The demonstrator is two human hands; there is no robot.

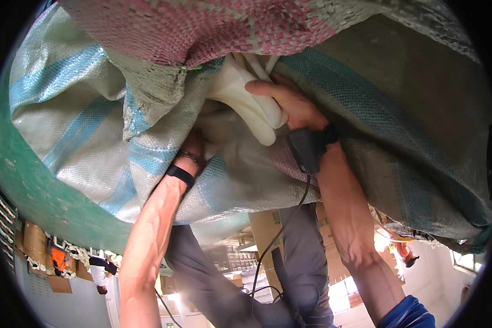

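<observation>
My right hand [294, 104] is closed around several smooth white pieces [252, 109] with long, rounded, finger-like ends, its thumb lying across them. Their exact kind I cannot tell. They sit in the mouth of a large woven sack [164, 158], pale with blue stripes. Inside that sack, further left, is my left hand [197, 145]; its fingers are hidden in shadow and behind the fabric. A dark band circles my left wrist, while a black device with a cable is strapped to my right wrist.
A pink and white woven sack [224, 30] bulges above the opening. Grey-green sacking [399, 104] with blue stripes spreads on the right. Green floor [49, 188] shows at the left. Cardboard boxes [265, 224] stand behind my legs, and other people [99, 270] are far off.
</observation>
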